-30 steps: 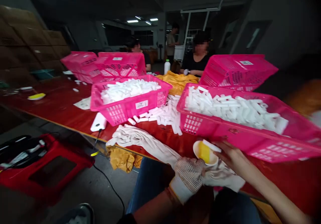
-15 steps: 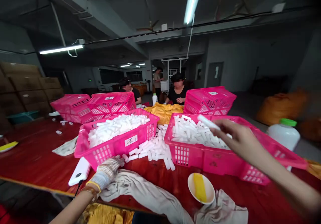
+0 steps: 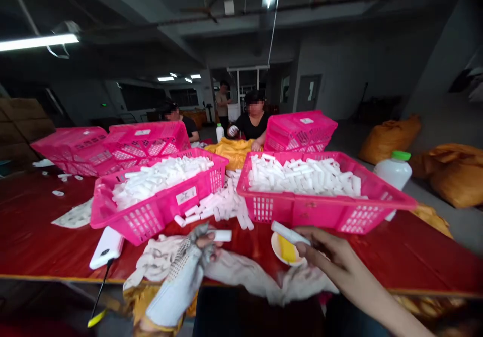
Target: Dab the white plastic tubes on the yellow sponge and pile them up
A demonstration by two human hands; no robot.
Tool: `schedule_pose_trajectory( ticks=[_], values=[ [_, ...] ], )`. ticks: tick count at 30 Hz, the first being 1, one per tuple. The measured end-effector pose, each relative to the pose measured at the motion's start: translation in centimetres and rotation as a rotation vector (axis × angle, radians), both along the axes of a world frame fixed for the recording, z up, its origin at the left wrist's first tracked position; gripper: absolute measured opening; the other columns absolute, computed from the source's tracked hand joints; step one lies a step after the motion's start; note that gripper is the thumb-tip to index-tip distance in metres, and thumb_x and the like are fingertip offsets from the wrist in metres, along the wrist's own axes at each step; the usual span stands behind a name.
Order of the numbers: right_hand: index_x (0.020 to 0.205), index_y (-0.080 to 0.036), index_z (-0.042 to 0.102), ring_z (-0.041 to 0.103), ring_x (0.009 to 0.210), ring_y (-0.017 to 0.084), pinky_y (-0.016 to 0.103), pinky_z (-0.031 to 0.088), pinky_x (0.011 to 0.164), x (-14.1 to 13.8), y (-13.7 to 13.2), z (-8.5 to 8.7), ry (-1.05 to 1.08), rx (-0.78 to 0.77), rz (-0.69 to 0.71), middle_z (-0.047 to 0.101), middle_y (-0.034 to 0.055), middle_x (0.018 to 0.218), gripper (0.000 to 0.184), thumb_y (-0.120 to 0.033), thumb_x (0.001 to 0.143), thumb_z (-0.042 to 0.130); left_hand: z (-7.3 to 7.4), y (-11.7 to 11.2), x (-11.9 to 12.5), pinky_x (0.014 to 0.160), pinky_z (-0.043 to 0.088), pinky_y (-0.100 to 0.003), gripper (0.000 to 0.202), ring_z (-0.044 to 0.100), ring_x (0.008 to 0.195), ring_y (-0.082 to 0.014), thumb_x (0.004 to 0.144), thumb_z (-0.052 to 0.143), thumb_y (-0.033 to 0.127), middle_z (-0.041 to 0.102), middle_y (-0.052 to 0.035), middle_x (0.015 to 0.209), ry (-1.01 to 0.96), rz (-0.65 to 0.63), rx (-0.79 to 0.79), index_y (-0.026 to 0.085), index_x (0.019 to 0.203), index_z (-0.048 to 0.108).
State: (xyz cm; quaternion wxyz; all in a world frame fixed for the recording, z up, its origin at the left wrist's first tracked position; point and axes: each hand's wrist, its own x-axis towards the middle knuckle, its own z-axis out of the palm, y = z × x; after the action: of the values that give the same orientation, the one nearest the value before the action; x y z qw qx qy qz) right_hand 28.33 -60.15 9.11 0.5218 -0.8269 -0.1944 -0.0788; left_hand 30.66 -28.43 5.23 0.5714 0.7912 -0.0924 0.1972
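Observation:
My left hand [image 3: 194,254], in a pale fingerless-looking glove, pinches a short white plastic tube [image 3: 222,236] above the cloth. My bare right hand [image 3: 330,250] grips another white tube [image 3: 290,233] between thumb and fingers, tilted over a small white bowl [image 3: 276,249]. A yellow strip [image 3: 287,249] lies in that bowl, partly hidden by the tube and fingers. Beyond my hands, a loose pile of white tubes [image 3: 226,201] lies between a left pink basket [image 3: 141,221] and a right pink basket [image 3: 302,208], both heaped with tubes.
A crumpled pale cloth [image 3: 245,274] runs along the red table's [image 3: 33,246] front edge. A white power bank or phone [image 3: 107,247] with a cable sits at left. More pink baskets [image 3: 302,128], a yellow cloth [image 3: 234,148] and a green-capped jug [image 3: 394,171] stand farther back; co-workers are across the table.
My left hand has lifted from beside the left basket, now with a tube. My right hand has carried its tube from above the right basket down toward the bowl. The view has shifted.

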Motion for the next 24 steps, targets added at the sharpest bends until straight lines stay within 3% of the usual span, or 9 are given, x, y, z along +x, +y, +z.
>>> schedule_pose_trajectory(
  ticks=[3,6,9,14,17,20,22,24],
  values=[
    [0.116,-0.02,0.074,0.063,0.068,0.017,0.024,0.05,0.058,-0.8,0.2,-0.7,0.106,0.07,0.038,0.072,0.0038,0.081,0.042,-0.054,0.095,0.059,-0.6,-4.5,-2.1,0.061,0.056,-0.029,0.026,0.069,0.073,-0.0187,0.092,0.055,0.04,0.072,-0.0073,0.085,0.304,-0.145,-0.363,0.018,0.103,0.063],
    [0.118,-0.021,0.073,0.065,0.075,0.018,0.025,0.052,0.064,-1.4,0.0,-1.1,0.135,0.072,0.043,0.073,0.0047,0.089,0.039,-0.051,0.096,0.06,0.6,-7.2,-3.3,0.061,0.052,-0.026,0.025,0.065,0.072,-0.0166,0.079,0.071,0.036,0.07,-0.0055,0.081,0.539,-0.209,-0.714,0.018,0.095,0.066],
    [0.121,-0.022,0.072,0.068,0.084,0.02,0.028,0.056,0.074,-1.7,-0.5,-1.6,0.111,0.051,0.041,0.074,0.0068,0.098,0.037,-0.047,0.097,0.06,1.7,-8.3,-3.6,0.064,0.052,-0.027,0.03,0.064,0.071,-0.0156,0.073,0.078,0.035,0.069,-0.0043,0.082,0.582,-0.252,-0.758,0.018,0.096,0.067],
    [0.126,-0.024,0.07,0.069,0.097,0.024,0.034,0.057,0.085,-2.2,-1.7,-1.4,-0.066,-0.12,0.045,0.072,0.0105,0.112,0.032,-0.037,0.1,0.057,2.4,-8.1,-3.3,0.073,0.055,-0.03,0.03,0.066,0.074,-0.0174,0.079,0.075,0.036,0.07,-0.0021,0.082,0.539,-0.316,-0.566,0.021,0.104,0.066],
    [0.132,-0.025,0.066,0.068,0.106,0.026,0.037,0.057,0.09,-2.7,-2.7,-0.8,-0.146,-0.236,0.142,0.07,0.0115,0.118,0.034,-0.033,0.102,0.055,2.7,-7.4,-3.3,0.075,0.055,-0.031,0.022,0.069,0.079,-0.0209,0.085,0.07,0.039,0.073,-0.0031,0.085,0.512,-0.449,-0.101,0.023,0.099,0.071],
    [0.135,-0.029,0.065,0.068,0.112,0.027,0.04,0.056,0.097,-3.2,-3.4,-0.7,-0.115,-0.304,0.293,0.071,0.0097,0.121,0.035,-0.032,0.102,0.056,2.5,-7.4,-3.9,0.097,0.052,-0.041,0.038,0.066,0.11,-0.0297,0.084,0.072,0.042,0.073,-0.0066,0.117,0.414,-0.517,0.363,0.028,0.12,0.071],
    [0.137,-0.029,0.063,0.068,0.113,0.027,0.042,0.056,0.099,-3.4,-3.3,-1.0,-0.048,-0.317,0.356,0.072,0.0086,0.12,0.038,-0.035,0.1,0.059,1.6,-8.3,-4.7,0.107,0.046,-0.045,0.05,0.061,0.121,-0.0318,0.08,0.076,0.037,0.069,-0.0067,0.129,0.388,-0.514,0.464,0.03,0.129,0.067],
    [0.142,-0.028,0.058,0.064,0.121,0.029,0.044,0.053,0.104,-3.5,-2.7,-1.3,-0.009,-0.275,0.339,0.068,0.0103,0.13,0.047,-0.038,0.097,0.065,0.1,-9.8,-5.6,0.107,0.047,-0.046,0.046,0.064,0.117,-0.0302,0.081,0.075,0.034,0.071,-0.0063,0.126,0.412,-0.571,0.46,0.029,0.126,0.069]
  ],
)
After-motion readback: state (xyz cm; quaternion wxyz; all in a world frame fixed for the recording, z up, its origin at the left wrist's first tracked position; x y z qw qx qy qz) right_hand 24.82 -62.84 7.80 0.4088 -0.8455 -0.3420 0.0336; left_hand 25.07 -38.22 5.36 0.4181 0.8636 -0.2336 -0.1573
